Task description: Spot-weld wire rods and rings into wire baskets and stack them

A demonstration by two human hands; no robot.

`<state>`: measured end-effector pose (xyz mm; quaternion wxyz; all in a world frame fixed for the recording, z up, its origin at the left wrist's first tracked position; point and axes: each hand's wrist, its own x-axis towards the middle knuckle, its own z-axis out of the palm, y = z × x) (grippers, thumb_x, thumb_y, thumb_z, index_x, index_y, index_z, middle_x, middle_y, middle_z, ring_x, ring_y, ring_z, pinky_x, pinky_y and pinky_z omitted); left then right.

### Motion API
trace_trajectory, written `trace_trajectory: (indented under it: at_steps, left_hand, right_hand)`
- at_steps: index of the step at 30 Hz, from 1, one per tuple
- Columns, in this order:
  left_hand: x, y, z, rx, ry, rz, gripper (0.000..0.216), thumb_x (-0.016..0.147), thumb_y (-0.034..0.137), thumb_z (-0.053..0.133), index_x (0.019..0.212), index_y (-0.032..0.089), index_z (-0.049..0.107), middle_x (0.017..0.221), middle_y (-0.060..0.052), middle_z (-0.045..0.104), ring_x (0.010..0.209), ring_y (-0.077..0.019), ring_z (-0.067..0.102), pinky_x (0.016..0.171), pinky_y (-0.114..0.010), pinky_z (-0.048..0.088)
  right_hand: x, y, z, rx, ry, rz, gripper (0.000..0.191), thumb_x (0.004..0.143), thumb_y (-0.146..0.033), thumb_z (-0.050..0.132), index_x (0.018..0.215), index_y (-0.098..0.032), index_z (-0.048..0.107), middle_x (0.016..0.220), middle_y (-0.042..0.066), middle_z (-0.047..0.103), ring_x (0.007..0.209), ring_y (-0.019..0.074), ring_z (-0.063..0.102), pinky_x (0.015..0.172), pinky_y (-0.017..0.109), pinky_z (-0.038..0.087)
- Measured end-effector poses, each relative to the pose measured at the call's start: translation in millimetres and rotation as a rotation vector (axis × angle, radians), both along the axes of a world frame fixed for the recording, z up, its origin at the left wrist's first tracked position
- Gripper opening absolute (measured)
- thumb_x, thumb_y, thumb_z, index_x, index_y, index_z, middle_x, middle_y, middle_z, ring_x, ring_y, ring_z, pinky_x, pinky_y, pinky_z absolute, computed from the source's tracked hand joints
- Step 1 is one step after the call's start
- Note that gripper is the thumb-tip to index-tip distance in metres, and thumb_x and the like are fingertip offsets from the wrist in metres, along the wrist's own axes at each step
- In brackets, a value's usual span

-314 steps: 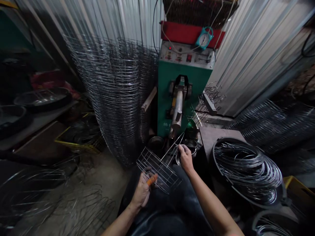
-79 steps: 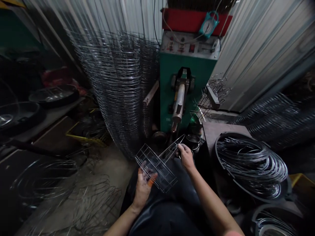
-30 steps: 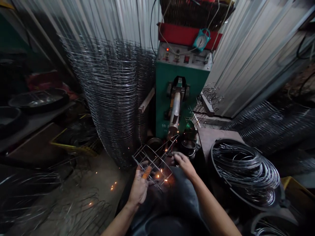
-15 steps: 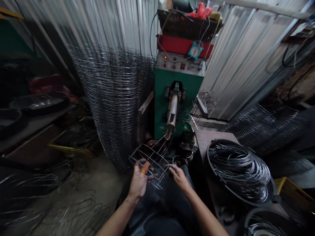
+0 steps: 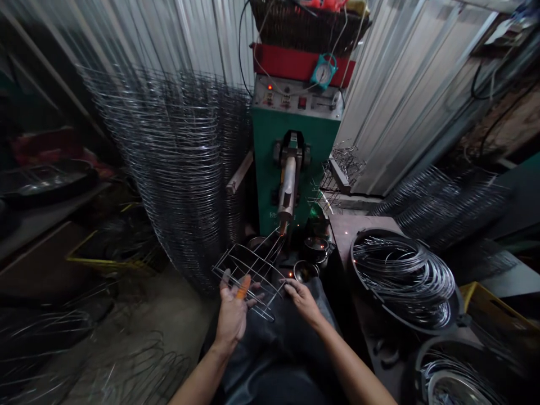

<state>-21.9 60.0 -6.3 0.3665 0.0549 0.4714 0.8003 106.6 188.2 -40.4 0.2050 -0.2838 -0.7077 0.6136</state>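
A rectangular wire grid frame (image 5: pixel 248 273) of bright steel rods hangs over my lap, its far tip reaching up to the lower electrode of a green spot-welding machine (image 5: pixel 293 146). My left hand (image 5: pixel 232 309), with an orange finger guard (image 5: pixel 243 287), has its fingers spread and curled among the rods at the frame's near side. My right hand (image 5: pixel 301 301) reaches in from the right, its fingertips on the frame's lower right end. A few small orange sparks glow near the frame.
Tall stacks of wire hoops (image 5: pixel 169 169) stand left of the welder, and a black tub of wire coils (image 5: pixel 403 275) sits on the right. Small metal bowls (image 5: pixel 306 271) lie by the welder's base. Corrugated metal sheeting walls the space behind.
The frame has swung so its far tip sits at the electrode, and both hands have shifted left and closer to me. Fewer sparks show than a second ago, and the view has turned slightly.
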Motion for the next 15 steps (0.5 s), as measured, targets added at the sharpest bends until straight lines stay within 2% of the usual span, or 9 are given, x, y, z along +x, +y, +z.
trace_trajectory:
  at_steps: [3, 5, 10, 15]
  left_hand:
    - [-2.8, -4.0, -10.1, -0.003, -0.03, 0.008, 0.08, 0.062, 0.023, 0.071, 0.124, 0.045, 0.025, 0.11, -0.001, 0.054, 0.091, -0.0193, 0.061, 0.071, -0.039, 0.053]
    - [-5.5, -7.1, -12.5, -0.05, -0.044, 0.002, 0.078, 0.062, 0.026, 0.072, 0.124, 0.041, 0.028, 0.105, -0.002, 0.056, 0.089, -0.0209, 0.062, 0.068, -0.039, 0.053]
    - [-7.2, -20.4, -4.1, -0.155, -0.032, -0.115, 0.063, 0.066, 0.026, 0.07, 0.12, 0.032, 0.038, 0.097, -0.003, 0.058, 0.084, -0.0211, 0.063, 0.067, -0.038, 0.054]
    - [4.8, -38.5, -3.7, -0.195, -0.027, -0.162, 0.05, 0.065, 0.024, 0.07, 0.108, 0.025, 0.043, 0.103, -0.003, 0.058, 0.086, -0.0194, 0.062, 0.067, -0.037, 0.054]
  right_hand:
    - [0.8, -2.0, -1.7, -0.034, 0.03, 0.006, 0.042, 0.078, -0.056, 0.049, 0.096, -0.022, 0.066, 0.079, 0.003, 0.062, 0.076, 0.0182, 0.056, 0.072, 0.03, 0.045]
    - [3.0, -6.5, -2.2, -0.039, 0.043, 0.012, 0.041, 0.079, -0.055, 0.049, 0.097, -0.022, 0.066, 0.081, 0.003, 0.063, 0.078, 0.0185, 0.056, 0.073, 0.03, 0.045]
    - [19.3, -28.9, -9.7, -0.064, 0.049, 0.082, 0.039, 0.084, -0.049, 0.047, 0.103, -0.021, 0.064, 0.084, 0.004, 0.063, 0.073, 0.0166, 0.058, 0.071, 0.03, 0.046]
    - [45.3, -47.8, -21.7, 0.016, -0.008, 0.133, 0.037, 0.083, -0.047, 0.049, 0.104, -0.021, 0.066, 0.097, 0.008, 0.066, 0.093, 0.0207, 0.059, 0.086, 0.036, 0.043]
